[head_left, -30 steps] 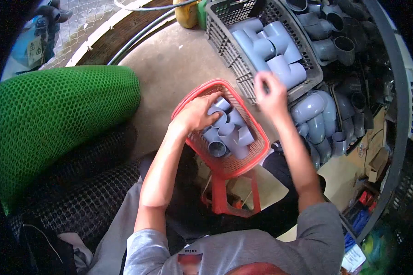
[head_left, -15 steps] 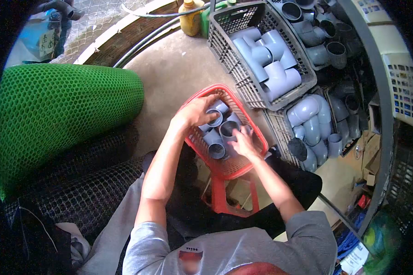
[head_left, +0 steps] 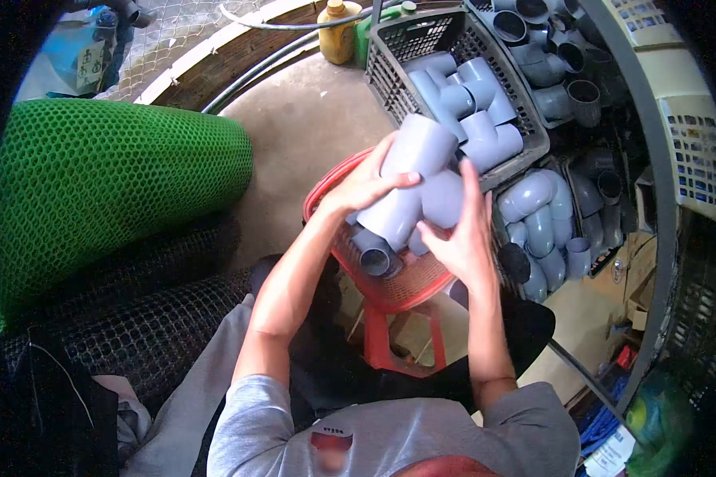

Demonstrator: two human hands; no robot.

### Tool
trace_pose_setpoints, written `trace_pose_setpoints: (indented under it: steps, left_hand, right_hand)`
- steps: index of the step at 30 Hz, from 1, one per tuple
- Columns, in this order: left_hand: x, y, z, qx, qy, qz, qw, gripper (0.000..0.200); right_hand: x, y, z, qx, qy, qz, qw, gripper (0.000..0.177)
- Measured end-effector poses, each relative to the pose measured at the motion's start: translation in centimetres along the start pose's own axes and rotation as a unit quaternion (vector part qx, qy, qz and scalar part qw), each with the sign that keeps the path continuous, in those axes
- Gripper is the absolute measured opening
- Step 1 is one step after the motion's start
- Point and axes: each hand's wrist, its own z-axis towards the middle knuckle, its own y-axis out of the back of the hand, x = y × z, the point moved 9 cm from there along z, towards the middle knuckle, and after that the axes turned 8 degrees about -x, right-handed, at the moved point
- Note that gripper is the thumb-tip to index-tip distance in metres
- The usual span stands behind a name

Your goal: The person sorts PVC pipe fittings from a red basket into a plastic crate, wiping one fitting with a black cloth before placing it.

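Observation:
A light grey pipe tee (head_left: 406, 171) is raised above the red plastic basket (head_left: 318, 195), tilted, with its branch pointing right. My left hand (head_left: 370, 181) grips its left side, thumb laid across the front. Around the branch end, my right hand (head_left: 465, 238) has thumb and fingers spread apart; whether it touches the tee is hard to see. Below, in the basket, lies a smaller grey pipe fitting (head_left: 375, 256) with its round opening facing up. Other fittings in there are mostly hidden by the tee and my hands.
The basket rests on a red stool (head_left: 378, 342). A black crate (head_left: 390, 75) of grey tees stands behind it, and grey elbows (head_left: 541, 226) fill another crate at right. Green mesh rolls (head_left: 127, 175) lie left. A yellow jug (head_left: 336, 36) stands at the back.
The tee has come up out of the basket in my left hand. My right hand has moved up and right, out of the basket, with its fingers spread.

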Motion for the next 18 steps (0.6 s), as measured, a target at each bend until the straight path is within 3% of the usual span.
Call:
trace_pose_setpoints:
  steps: [2,5,8,11,16,18]
  left_hand:
    - [0.1,1.0,0.0,-0.005,0.066,-0.073,0.995,0.101]
    - [-0.1,1.8,0.4,-0.013,0.05,-0.116,0.992,0.096]
    - [0.8,4.2,0.9,-0.069,0.045,-0.234,0.969,0.09]
    - [-0.1,7.3,0.7,-0.095,0.004,-0.16,0.983,0.083]
    - [1.1,7.6,0.2,-0.073,0.024,-0.107,0.991,0.075]
    - [1.3,7.1,0.0,-0.061,0.028,-0.089,0.994,0.074]
  right_hand:
    - [0.4,-1.5,1.1,0.047,0.044,-0.102,0.993,0.12]
    - [-1.3,-2.7,3.6,0.066,0.111,-0.049,0.99,0.122]
    - [-2.9,-2.6,7.9,-0.017,0.133,0.012,0.991,0.115]
    - [-8.5,-4.3,15.8,-0.05,0.06,0.029,0.997,0.111]
    - [-17.5,-9.8,28.1,-0.104,-0.054,-0.032,0.993,0.104]
    - [-20.1,-12.0,30.3,-0.118,-0.055,-0.029,0.991,0.102]
